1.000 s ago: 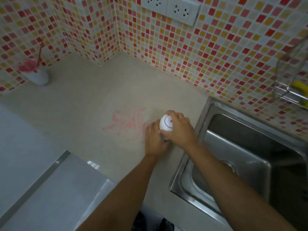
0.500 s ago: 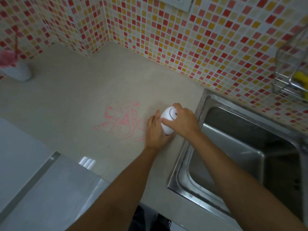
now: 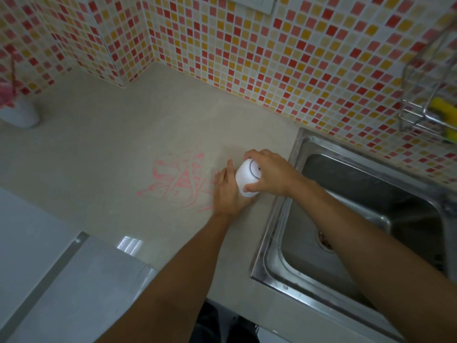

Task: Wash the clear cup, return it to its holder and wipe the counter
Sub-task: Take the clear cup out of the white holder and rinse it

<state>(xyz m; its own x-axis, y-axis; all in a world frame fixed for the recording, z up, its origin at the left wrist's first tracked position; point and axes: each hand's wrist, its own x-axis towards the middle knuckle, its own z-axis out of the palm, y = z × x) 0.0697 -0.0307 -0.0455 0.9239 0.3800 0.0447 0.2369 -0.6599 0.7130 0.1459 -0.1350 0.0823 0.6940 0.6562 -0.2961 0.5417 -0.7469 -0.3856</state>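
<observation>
2 bare forearms, 2 bare hands, seen from above.

No sleeves anywhere along either arm up to the frame's lower edge; no watch, band or bracelet at either wrist. Left hand (image 3: 228, 191) ringless on the fingers in view, short nails. Right hand (image 3: 270, 173) likewise ungloved and ringless where visible. Below, between the arms, a strip of dark clothing (image 3: 217, 323), too dim and blurred to identify further.
</observation>
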